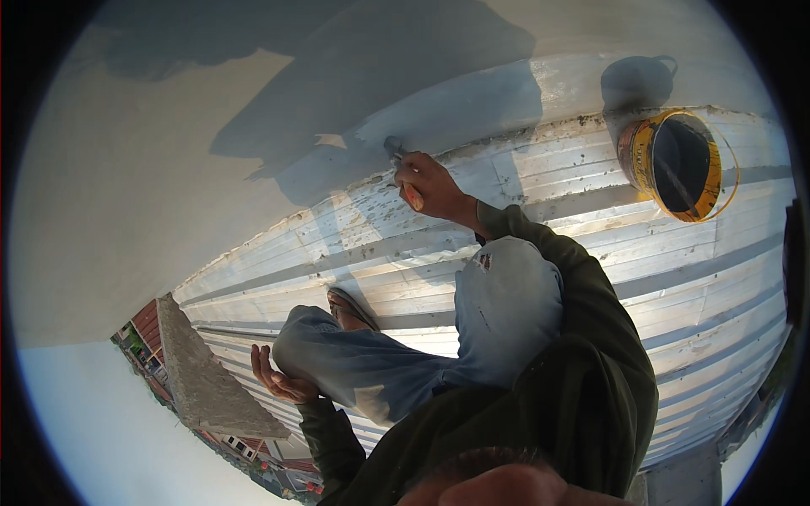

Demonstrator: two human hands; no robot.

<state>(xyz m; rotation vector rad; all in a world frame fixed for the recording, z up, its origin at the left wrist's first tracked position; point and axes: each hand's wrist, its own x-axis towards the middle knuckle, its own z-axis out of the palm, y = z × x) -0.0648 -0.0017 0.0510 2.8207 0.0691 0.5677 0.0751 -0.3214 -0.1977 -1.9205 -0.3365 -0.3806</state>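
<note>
At the upper right of the head view, beside the wall (169, 185), a yellow bucket (643, 156) sits on the ribbed metal roof (675, 295). Mouth uncovered, facing right in the picture; whether it truly leans, I cannot tell past the lens bend. Interior dark, with a paler grey streak running slantwise; nature and level of contents not readable. Bail (736, 181) hangs out over the right side of the rim.

Brush-like tool (394, 148): at the foot of the wall, left of the bucket and well apart from it, gripped by the closed fingers of my right hand (432, 187). Long axis slightly oblique: dark head up and a little left, toward the wall; orange-brown butt back toward me. Head-to-wall contact unclear.

Left hand (288, 384): palm up, fingers loosely curled, holding nothing, near my bent knee (308, 341).
</note>
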